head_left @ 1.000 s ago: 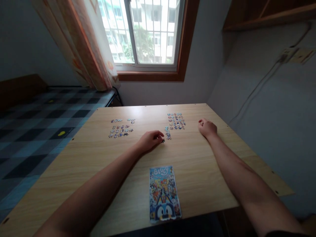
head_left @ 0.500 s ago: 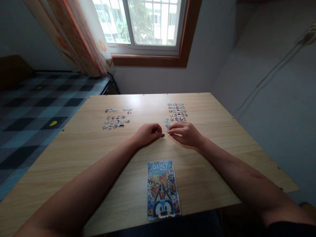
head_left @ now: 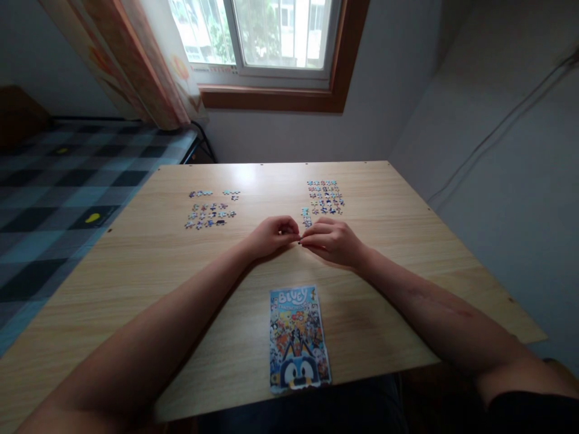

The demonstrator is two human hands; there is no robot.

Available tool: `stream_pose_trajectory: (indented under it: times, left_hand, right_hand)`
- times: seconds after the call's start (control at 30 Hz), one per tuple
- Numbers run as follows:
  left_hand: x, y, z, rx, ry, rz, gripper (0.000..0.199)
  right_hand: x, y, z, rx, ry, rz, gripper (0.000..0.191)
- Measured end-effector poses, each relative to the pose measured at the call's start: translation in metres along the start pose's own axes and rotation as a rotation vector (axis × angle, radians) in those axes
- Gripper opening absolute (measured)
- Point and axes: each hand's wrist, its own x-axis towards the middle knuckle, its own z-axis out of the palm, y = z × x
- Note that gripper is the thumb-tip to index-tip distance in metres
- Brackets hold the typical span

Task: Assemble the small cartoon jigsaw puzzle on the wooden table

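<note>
My left hand (head_left: 275, 235) is closed in a pinch at the middle of the table, its fingertips on a small dark puzzle piece (head_left: 299, 242). My right hand (head_left: 332, 240) meets it from the right, fingers pressed together on the same small piece, which the fingertips mostly hide. Just beyond the right fingers lies a short strip of joined light-blue pieces (head_left: 306, 214). Rows of loose puzzle pieces (head_left: 326, 196) lie behind my right hand. Nearer to me is a colourful picture sheet (head_left: 298, 340) marked "BLUEY".
More loose puzzle pieces (head_left: 208, 216) lie in rows at the left of the wooden table (head_left: 217, 313). A bed with a checked cover (head_left: 113, 175) stands to the left. Behind are a window and a curtain (head_left: 149, 66); a cable (head_left: 493, 135) hangs on the right wall.
My right hand has moved left, and its fingertips now meet those of my left hand at the small piece. The whole view has shifted slightly, so the table appears higher.
</note>
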Motion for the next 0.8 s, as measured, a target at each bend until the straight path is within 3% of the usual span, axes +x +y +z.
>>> stream_pose_trajectory:
  times: [0.27, 0.6, 0.8]
  left_hand:
    - [-0.0007, -0.0007, 0.0027, -0.062, 0.001, -0.032, 0.013]
    - [0.0003, -0.004, 0.0037, -0.132, 0.007, -0.074, 0.012]
    - [-0.0043, 0.0004, 0.007, 0.032, 0.023, -0.034, 0.008]
  right_hand:
    - [0.0006, 0.0021, -0.0033, 0.049, 0.075, -0.009, 0.013]
    - [-0.0008, 0.004, -0.0023, 0.062, 0.075, -0.017, 0.014]
    - [-0.0001, 0.0023, -0.0034, 0.125, 0.037, 0.011, 0.014]
